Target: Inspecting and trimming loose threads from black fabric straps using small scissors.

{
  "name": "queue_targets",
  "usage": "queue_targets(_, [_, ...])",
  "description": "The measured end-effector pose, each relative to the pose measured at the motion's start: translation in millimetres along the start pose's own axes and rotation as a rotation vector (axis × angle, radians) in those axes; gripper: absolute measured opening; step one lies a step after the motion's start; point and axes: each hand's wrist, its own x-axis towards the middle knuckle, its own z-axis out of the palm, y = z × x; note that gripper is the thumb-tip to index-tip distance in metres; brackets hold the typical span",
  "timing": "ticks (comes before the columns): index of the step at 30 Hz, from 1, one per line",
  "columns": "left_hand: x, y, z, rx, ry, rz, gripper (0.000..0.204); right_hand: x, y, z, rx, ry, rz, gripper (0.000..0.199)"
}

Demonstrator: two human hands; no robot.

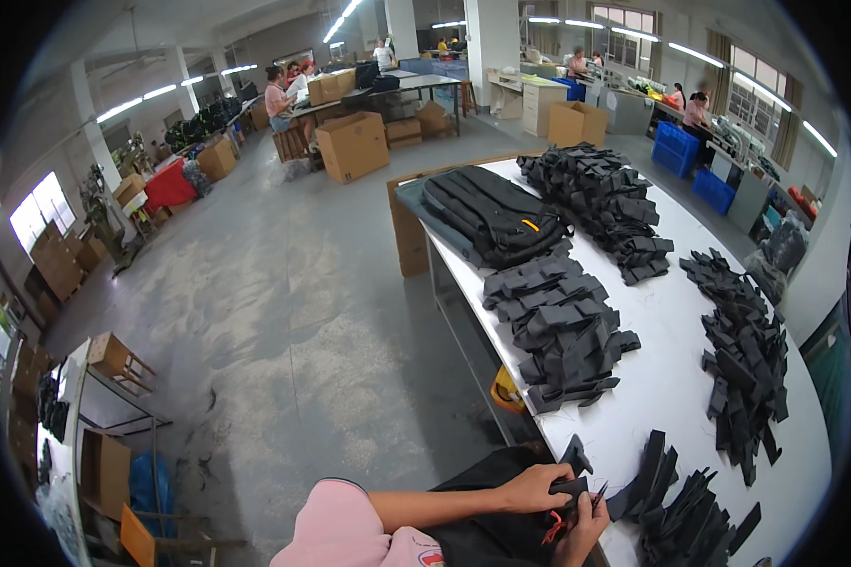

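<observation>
My left hand [531, 489] is closed on a black fabric strip [571, 487] at the near edge of the white table. Close against it, my right hand [583, 535] is closed around a small pair of dark, pointed thread snips [599, 494], whose tips stick up past the fingers. A red cord [552, 527] hangs beside the right hand. Part of the strip is hidden by my fingers. Just right of my hands lies a loose pile of black strips [686, 515]. Another black piece [577, 455] sits at the table edge beyond my left hand.
More heaps of black strips [563, 326] cover parts of the white table [654, 364]. A black backpack [492, 213] lies at its far end. Something yellow [507, 389] shows below the left edge. Cardboard boxes [353, 146] and several people at work are farther back.
</observation>
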Motion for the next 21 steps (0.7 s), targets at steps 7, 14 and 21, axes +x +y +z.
queue_targets(7, [-11.6,-6.7,14.1,-0.138,0.071,-0.223,0.029,31.5,45.0,-37.1,-0.114,-0.036,-0.129,0.005])
queue_targets(14, [-4.6,-14.7,17.5,-0.211,0.132,-0.158,0.022,34.9,23.5,-20.5,-0.678,0.042,-0.505,0.013])
queue_targets(21, [1.9,10.2,-7.3,-0.468,0.225,-0.333,0.015,20.6,4.5,-15.1,-0.359,0.08,-0.4,0.015])
